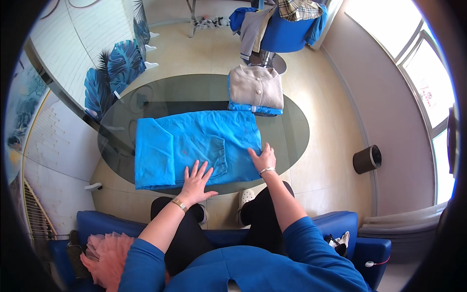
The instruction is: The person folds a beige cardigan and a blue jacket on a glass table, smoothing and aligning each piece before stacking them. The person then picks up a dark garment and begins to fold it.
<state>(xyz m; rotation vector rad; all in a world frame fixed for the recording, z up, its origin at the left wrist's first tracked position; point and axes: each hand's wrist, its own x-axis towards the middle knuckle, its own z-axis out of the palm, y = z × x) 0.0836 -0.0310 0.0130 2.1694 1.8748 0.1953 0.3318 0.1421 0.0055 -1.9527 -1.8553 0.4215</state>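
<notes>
A bright blue cloth garment (200,131) lies spread and partly folded on the dark oval glass table (295,127). Its left end is folded over, and a gathered elastic edge crosses its middle. My left hand (196,184) rests flat on the near edge, fingers spread. At the garment's right edge is my right hand (264,158), thumb on the cloth and fingers beside it; whether it pinches the edge cannot be told. Behind the garment, a beige buttoned knit cardigan (251,85) lies folded on top of a stack with blue patterned cloth (268,109) beneath.
A blue swivel chair (284,34) draped with clothes stands beyond the table. A dark waste bin (365,159) is by the right wall. Pink tulle (107,255) lies on the blue sofa (105,221) at my left. Leaf-printed panels (126,64) stand at the left.
</notes>
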